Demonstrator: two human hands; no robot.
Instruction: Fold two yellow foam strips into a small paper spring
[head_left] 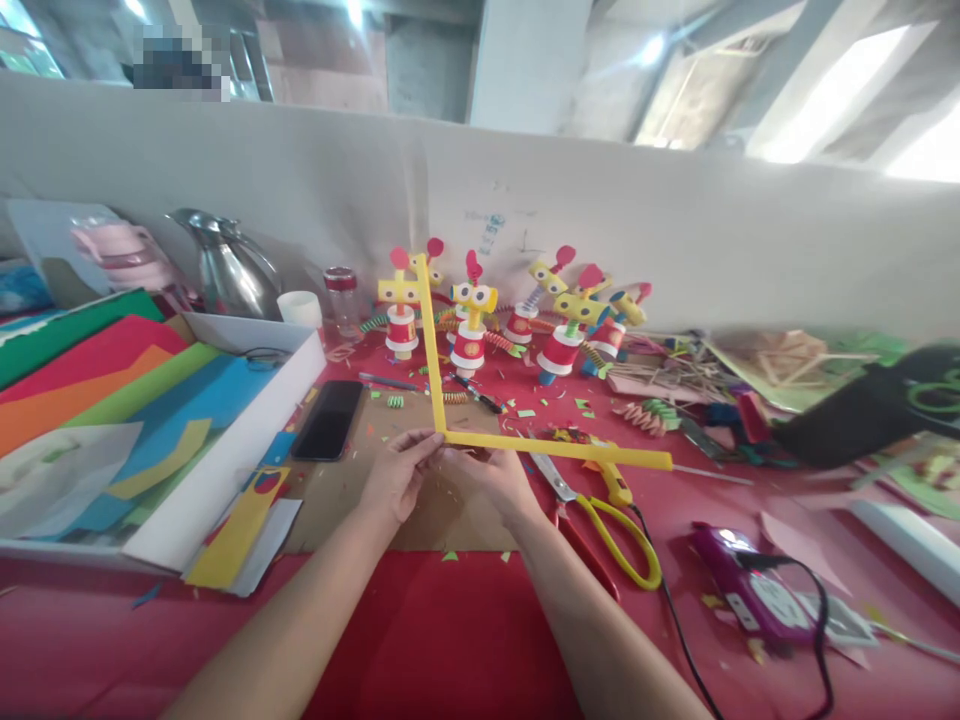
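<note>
Two long yellow paper strips (559, 447) meet at a right angle, one running up and away, the other out to the right. My left hand (405, 468) pinches them at the corner where they meet. Close beside it, my right hand (491, 475) grips the same corner from underneath, its fingertips partly hidden by the strip. Below the hands lies a brown cardboard sheet (337, 510). Just right of my right hand are scissors (621, 545) with one yellow and one red handle. A yellow glue gun (616, 487) with a black cord lies behind them.
Several paper-cup figures (470, 345) with yellow heads stand along the back. On the left are a white box (225, 450) of coloured paper, a phone (328, 420) and a steel jug (229, 270). A purple device (750, 590) with cables sits at right. Paper scraps litter the red table.
</note>
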